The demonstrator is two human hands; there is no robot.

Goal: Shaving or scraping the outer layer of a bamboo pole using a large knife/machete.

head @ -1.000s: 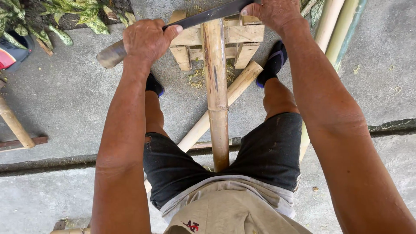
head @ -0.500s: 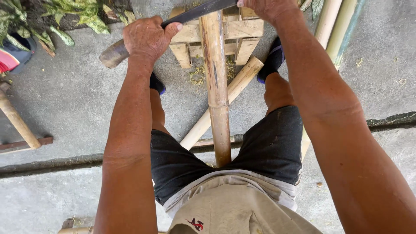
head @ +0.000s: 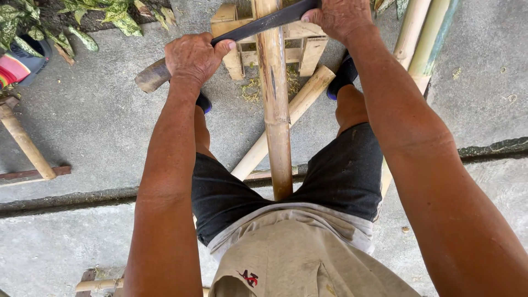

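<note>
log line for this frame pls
left hand: grips blade handle | right hand: grips blade's far end | blade: across bamboo pole | pole: between legs

Both arms reach far out in front of the body and are almost straight. The left hand (head: 192, 58) is closed tight in a fist, knuckles up, with the thumb poking out to the side. The right hand (head: 341, 16) is up at the top edge of the view, also curled shut, with its back facing up. The right arm slants across the right side of the view. The legs are spread apart, with bare knees and shins showing below dark shorts.
</note>
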